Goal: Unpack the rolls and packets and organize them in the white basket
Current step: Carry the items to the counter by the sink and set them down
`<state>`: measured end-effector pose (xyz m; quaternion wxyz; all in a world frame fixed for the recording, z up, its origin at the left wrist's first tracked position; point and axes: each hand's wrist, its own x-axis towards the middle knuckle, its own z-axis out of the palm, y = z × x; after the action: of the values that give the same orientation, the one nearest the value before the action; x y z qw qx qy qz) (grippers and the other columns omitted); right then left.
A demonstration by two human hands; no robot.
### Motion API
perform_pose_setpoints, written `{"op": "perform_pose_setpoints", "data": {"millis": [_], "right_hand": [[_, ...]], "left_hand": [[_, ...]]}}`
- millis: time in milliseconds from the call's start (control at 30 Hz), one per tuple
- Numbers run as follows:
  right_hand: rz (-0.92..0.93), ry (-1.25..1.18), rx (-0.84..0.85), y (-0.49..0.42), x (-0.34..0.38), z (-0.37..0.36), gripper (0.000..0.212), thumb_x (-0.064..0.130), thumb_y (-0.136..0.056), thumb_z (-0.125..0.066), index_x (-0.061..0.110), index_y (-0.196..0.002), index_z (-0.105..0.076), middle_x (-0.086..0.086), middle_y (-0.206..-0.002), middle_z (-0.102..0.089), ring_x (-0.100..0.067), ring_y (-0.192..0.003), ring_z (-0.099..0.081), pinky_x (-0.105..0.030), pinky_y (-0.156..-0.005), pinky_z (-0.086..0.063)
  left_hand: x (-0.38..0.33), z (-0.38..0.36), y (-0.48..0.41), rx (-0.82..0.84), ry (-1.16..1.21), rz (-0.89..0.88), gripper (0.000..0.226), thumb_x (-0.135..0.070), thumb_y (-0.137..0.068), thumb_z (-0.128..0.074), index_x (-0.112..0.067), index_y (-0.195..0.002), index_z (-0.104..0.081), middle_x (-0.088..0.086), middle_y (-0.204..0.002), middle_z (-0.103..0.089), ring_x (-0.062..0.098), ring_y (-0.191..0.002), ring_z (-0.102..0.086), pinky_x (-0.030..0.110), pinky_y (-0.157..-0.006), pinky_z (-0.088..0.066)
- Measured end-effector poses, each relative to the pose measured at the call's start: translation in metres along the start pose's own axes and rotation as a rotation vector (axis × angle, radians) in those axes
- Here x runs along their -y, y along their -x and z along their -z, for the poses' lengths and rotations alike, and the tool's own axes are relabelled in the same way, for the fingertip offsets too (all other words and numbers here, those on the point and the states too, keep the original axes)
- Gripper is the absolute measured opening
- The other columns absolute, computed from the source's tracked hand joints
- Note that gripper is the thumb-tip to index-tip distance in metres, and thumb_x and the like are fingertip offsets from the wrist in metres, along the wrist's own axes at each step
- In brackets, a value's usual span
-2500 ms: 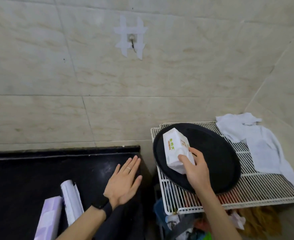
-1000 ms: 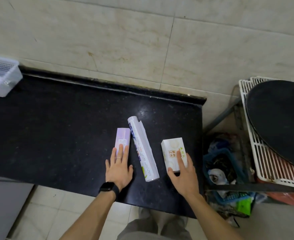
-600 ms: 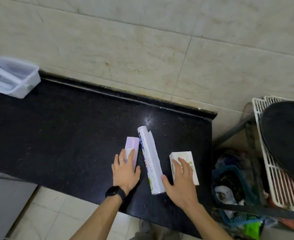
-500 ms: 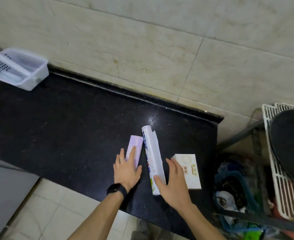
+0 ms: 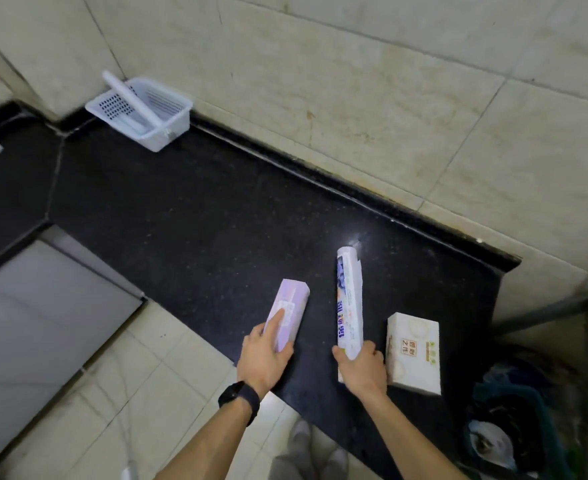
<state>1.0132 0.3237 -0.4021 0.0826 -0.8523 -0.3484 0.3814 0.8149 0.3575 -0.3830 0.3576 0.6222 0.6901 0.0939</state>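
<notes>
In the head view, the left hand [image 5: 266,358] clasps the near end of the pale purple rectangular packet [image 5: 287,314], and the right hand [image 5: 363,367] grips the near end of the long white printed roll [image 5: 349,303]; both long axes point away from the person. The white perforated plastic basket [image 5: 168,129] sits on the black stone counter [image 5: 199,216], well apart and up-left of both items, so the left hand is nearer to it. The white rectangular tissue packet [image 5: 414,353] lies untouched just right of the roll.

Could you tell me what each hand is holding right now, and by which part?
The left hand grips the purple box at its near end; the right hand grips the roll at its near end.
</notes>
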Motion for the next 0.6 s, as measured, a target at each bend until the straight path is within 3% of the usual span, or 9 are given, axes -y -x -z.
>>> {"op": "perform_pose_setpoints", "data": {"millis": [200, 300, 400, 533, 600], "right_hand": [[0.078, -0.257, 0.085, 0.012, -0.007, 0.023, 0.065, 0.056, -0.094, -0.058, 0.008, -0.135, -0.048, -0.015, -0.127, -0.061, -0.033, -0.114, -0.059, -0.044, -0.099, -0.05], [0.083, -0.398, 0.158, 0.021, -0.008, 0.033, 0.054, 0.051, -0.092, -0.064, 0.009, -0.124, -0.053, -0.011, -0.112, -0.067, -0.03, -0.098, -0.068, -0.05, -0.078, -0.062], [0.156, -0.383, 0.246, 0.037, 0.007, 0.034, 0.044, 0.05, -0.089, -0.067, 0.012, -0.111, -0.06, -0.011, -0.098, -0.071, -0.029, -0.083, -0.073, -0.042, -0.059, -0.063], [0.378, -0.283, 0.294, 0.07, 0.049, 0.022, 0.034, 0.053, -0.088, -0.066, 0.023, -0.105, -0.062, -0.001, -0.097, -0.073, -0.018, -0.077, -0.073, -0.032, -0.054, -0.059], [0.494, -0.234, 0.303, 0.089, 0.074, 0.013, 0.034, 0.056, -0.086, -0.064, 0.03, -0.108, -0.061, 0.008, -0.097, -0.072, -0.011, -0.08, -0.071, -0.032, -0.062, -0.059]], "left_hand": [[0.017, 0.034, 0.034, -0.137, 0.097, 0.065, 0.062, -0.053, -0.085, -0.047, -0.05, -0.145, -0.031, -0.007, -0.113, -0.06, 0.014, -0.1, -0.051, 0.027, -0.075, -0.037], [0.031, 0.051, 0.057, -0.24, 0.166, 0.102, 0.061, -0.058, -0.082, -0.048, -0.055, -0.141, -0.032, -0.017, -0.108, -0.053, 0.007, -0.093, -0.047, 0.025, -0.077, -0.037], [0.052, 0.066, 0.083, -0.329, 0.212, 0.144, 0.063, -0.061, -0.079, -0.05, -0.056, -0.14, -0.034, -0.019, -0.109, -0.053, 0.005, -0.095, -0.049, 0.021, -0.076, -0.039], [0.089, 0.09, 0.109, -0.431, 0.255, 0.212, 0.061, -0.058, -0.083, -0.056, -0.051, -0.141, -0.038, -0.011, -0.123, -0.059, 0.009, -0.103, -0.054, 0.023, -0.081, -0.039], [0.108, 0.107, 0.118, -0.491, 0.241, 0.252, 0.06, -0.054, -0.086, -0.059, -0.049, -0.142, -0.039, -0.01, -0.13, -0.059, 0.015, -0.11, -0.058, 0.026, -0.082, -0.039]]}}
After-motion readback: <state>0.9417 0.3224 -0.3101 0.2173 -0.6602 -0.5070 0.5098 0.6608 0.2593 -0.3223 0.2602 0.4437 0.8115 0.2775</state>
